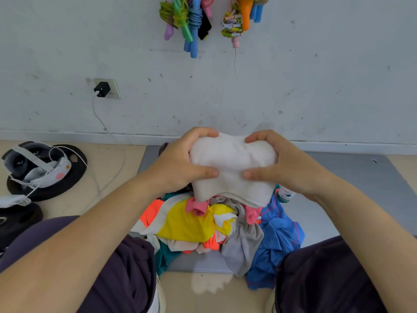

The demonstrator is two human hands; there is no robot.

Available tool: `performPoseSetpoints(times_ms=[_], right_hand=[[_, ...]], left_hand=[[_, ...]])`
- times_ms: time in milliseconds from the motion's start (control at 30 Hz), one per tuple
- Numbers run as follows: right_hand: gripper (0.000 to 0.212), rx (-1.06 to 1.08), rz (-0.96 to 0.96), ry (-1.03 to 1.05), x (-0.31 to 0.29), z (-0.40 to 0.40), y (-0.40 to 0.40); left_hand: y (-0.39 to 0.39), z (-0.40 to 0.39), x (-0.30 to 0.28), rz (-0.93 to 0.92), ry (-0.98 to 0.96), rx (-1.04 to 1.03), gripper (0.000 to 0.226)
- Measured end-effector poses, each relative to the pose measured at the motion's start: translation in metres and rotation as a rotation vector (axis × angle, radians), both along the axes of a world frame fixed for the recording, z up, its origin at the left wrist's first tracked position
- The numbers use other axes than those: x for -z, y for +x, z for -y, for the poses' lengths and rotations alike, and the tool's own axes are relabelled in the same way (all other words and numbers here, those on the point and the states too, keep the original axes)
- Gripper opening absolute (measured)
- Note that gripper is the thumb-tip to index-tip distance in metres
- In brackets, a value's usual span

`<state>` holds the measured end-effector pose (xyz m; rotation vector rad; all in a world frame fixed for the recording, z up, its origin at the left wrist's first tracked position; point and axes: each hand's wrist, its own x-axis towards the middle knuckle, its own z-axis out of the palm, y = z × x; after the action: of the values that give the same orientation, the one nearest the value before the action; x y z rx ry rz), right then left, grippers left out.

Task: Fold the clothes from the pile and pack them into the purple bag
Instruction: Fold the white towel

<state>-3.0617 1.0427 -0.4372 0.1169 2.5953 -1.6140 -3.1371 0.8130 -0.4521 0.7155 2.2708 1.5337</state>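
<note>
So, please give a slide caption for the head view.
Both hands, left and right, grip a folded white garment above the clothes pile.

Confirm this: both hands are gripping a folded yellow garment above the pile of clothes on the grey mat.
Not quite: the folded garment is white, not yellow. The head view shows the left hand and right hand gripping it above the pile of clothes on the grey mat.

Bright even light, soft shadows (wide-angle bending at edges).

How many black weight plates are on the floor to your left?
2: one weight plate lies under the white headset near the wall; another weight plate sits nearer, partly cut off by the frame edge. More may be hidden.
</note>
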Motion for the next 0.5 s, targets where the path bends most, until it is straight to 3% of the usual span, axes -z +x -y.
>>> performPoseSetpoints(times_ms=[67, 133, 233, 333, 433, 500], right_hand=[[0.056, -0.020, -0.036, 0.166, -0.001, 0.000, 0.000], [0.044, -0.041, -0.092, 0.182, -0.003, -0.004, 0.000], [0.027, -0.068, -0.062, 0.095, -0.007, -0.015, 0.001], [0.032, -0.184, 0.032, -0.100, -0.010, -0.018, 0.005], [0.027, -0.132, 0.056, -0.317, -0.009, -0.013, 0.005], [0.024, 0.030, -0.086, -0.114, -0.005, -0.005, 0.003]], left_hand=[[-0.001, 0.000, -0.002, -0.071, -0.063, -0.048, 0.056], [-0.005, 0.004, -0.007, -0.102, -0.085, -0.081, 0.042], [-0.011, 0.014, -0.017, 0.016, -0.054, -0.032, 0.032], [-0.013, 0.020, -0.021, 0.179, -0.034, 0.019, 0.037], [-0.013, 0.015, -0.012, 0.171, -0.039, -0.162, 0.039], [-0.011, 0.004, -0.003, 0.088, -0.058, -0.329, 0.029]])
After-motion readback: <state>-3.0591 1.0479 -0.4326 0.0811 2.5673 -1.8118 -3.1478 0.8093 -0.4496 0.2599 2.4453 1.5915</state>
